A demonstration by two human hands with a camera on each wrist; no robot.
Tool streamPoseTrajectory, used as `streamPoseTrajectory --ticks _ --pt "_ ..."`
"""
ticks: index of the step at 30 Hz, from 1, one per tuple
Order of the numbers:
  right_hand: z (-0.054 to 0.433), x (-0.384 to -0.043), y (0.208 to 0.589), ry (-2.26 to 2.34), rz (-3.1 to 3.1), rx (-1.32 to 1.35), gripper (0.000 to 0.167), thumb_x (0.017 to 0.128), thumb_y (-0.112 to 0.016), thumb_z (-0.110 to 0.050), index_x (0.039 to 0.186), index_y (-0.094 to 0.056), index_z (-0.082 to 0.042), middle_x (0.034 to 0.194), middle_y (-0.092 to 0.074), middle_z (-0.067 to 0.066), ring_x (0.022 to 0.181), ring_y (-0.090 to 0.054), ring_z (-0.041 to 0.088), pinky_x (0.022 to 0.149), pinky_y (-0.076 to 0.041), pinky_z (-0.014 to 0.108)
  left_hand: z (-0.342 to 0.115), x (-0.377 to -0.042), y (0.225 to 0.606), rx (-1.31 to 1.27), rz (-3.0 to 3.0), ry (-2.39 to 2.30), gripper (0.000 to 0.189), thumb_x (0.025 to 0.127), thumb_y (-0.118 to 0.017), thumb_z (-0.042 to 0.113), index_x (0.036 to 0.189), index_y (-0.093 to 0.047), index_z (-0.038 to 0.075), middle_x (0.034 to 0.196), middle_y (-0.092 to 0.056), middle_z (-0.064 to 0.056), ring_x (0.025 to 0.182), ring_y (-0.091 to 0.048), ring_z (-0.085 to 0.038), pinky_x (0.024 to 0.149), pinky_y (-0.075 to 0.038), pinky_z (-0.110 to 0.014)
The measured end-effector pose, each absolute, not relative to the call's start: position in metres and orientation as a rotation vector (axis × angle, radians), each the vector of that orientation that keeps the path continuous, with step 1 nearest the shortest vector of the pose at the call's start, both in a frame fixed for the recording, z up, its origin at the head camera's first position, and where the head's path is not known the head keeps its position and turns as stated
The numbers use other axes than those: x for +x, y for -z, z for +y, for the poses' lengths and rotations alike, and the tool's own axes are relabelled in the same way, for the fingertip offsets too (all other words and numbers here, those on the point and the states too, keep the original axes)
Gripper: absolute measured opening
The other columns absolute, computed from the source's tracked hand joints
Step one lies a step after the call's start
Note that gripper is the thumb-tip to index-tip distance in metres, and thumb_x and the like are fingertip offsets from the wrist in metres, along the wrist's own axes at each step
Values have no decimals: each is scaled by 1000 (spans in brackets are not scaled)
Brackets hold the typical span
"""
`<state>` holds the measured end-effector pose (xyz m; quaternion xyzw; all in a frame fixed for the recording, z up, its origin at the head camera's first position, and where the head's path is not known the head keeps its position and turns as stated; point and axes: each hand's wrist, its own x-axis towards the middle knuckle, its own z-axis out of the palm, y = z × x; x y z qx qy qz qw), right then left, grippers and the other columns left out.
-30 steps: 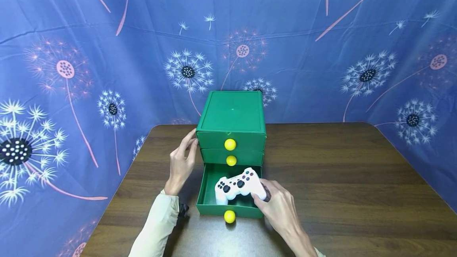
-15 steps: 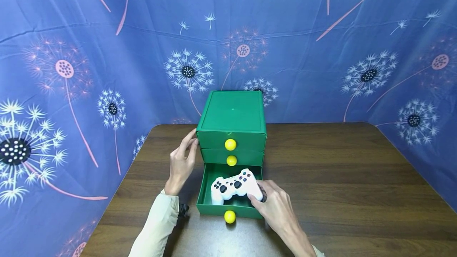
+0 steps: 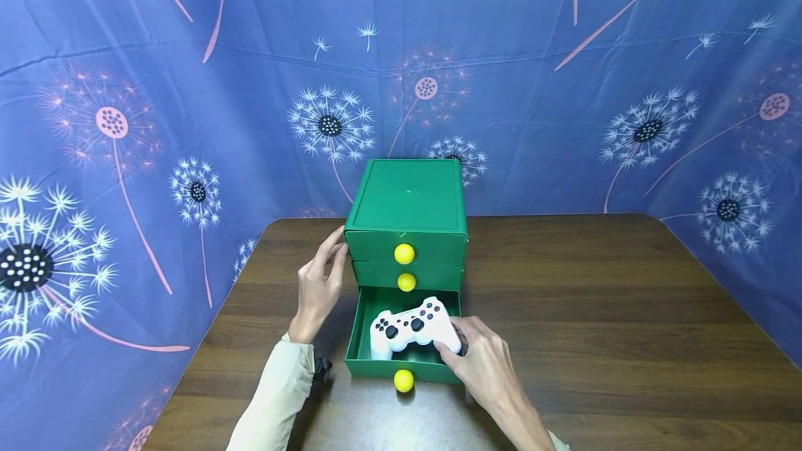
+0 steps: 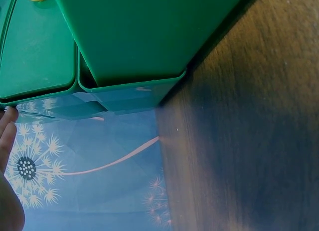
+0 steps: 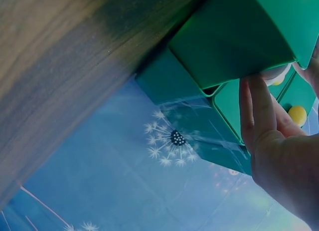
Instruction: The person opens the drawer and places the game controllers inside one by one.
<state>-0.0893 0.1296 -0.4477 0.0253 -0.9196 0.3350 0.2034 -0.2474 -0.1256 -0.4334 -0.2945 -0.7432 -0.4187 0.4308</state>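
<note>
A white game controller [image 3: 413, 329] with dark sticks and buttons lies tilted in the pulled-out bottom drawer [image 3: 404, 369] of a green drawer cabinet [image 3: 407, 197]. My right hand [image 3: 491, 360] grips the controller's right handle between thumb and fingers, at the drawer's right wall. In the right wrist view, that hand [image 5: 279, 126] reaches over the drawer edge, and most of the controller is hidden. My left hand [image 3: 321, 287] touches the cabinet's left side near its front upper corner with extended fingers. Only a few fingers [image 4: 7, 128] of it show in the left wrist view.
Two upper drawers are closed, with a yellow knob [image 3: 404, 253] and a second yellow knob [image 3: 406, 282]. The bottom drawer's yellow knob [image 3: 404, 381] sticks out in front. The cabinet stands on a brown wooden table [image 3: 595, 312] before a blue dandelion-print curtain [image 3: 514, 89].
My right hand has shifted slightly left with the controller, which now sits a little lower and further left in the drawer. The left hand, cabinet and drawer have stayed in place.
</note>
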Motion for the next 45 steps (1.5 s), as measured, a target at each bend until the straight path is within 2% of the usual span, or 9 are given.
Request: streamPoseTrajectory --ticks 8,14,19,22,26,29,35,40,45 --pt "129 -88 446 -951 -2590 48 38 83 -89 -13 114 -73 2 100 -70 12 86 -71 27 72 -64 43 -126 -248 434 -740 -1852 1035 48 94 -69 -10 139 -63 7 100 -77 -15 80 -75 -28 63 -60 -44" --pt "131 -87 447 -990 -2545 78 31 87 -85 -12 114 -75 -1 103 -72 11 88 -73 27 75 -63 43 -126 -249 436 -743 -1842 1030 51 92 -69 -13 139 -63 6 99 -77 -14 79 -75 -29 61 -60 -43" --pt "134 -84 451 -1049 -2379 229 27 84 -86 -2 110 -76 -2 97 -73 5 80 -70 16 67 -63 31 -127 -249 437 -739 -1843 1038 50 92 -69 -13 139 -64 6 100 -77 -14 80 -75 -29 59 -60 -43" --pt "135 -81 453 -1068 -2267 386 30 80 -86 4 108 -76 -2 94 -71 0 75 -67 7 62 -59 21 -126 -248 436 -739 -1850 1039 49 93 -69 -11 139 -63 6 100 -77 -15 81 -75 -29 60 -60 -43" --pt "135 -75 455 -1106 -2184 607 35 79 -83 7 110 -75 -5 91 -69 -6 73 -63 2 59 -54 14 -126 -247 435 -739 -1858 1043 47 95 -68 -9 140 -63 6 101 -77 -15 82 -75 -28 61 -60 -44" --pt "132 -69 454 -1187 -2243 737 31 85 -80 5 113 -74 -7 91 -69 -8 73 -61 0 58 -54 15 -126 -247 435 -741 -1857 1045 47 95 -68 -8 140 -63 6 101 -77 -14 82 -75 -28 63 -60 -43" --pt "124 -65 452 -1315 -2562 862 21 100 -72 -14 120 -73 -8 94 -67 -13 76 -57 -3 61 -54 19 -126 -248 434 -745 -1849 1049 49 94 -69 -11 139 -63 6 100 -77 -14 80 -74 -28 65 -61 -43" --pt "117 -68 454 -1273 -2743 887 28 99 -72 -17 125 -72 -8 98 -68 -12 77 -59 -3 63 -53 17 -126 -248 433 -751 -1843 1061 49 93 -69 -12 139 -64 6 100 -77 -14 82 -75 -28 66 -61 -41" --pt "113 -72 454 -1234 -2900 862 35 100 -73 -23 132 -70 -9 93 -63 -18 72 -54 -5 61 -50 16 -127 -248 433 -749 -1839 1056 49 94 -69 -11 139 -64 6 100 -77 -14 82 -75 -28 66 -61 -41"
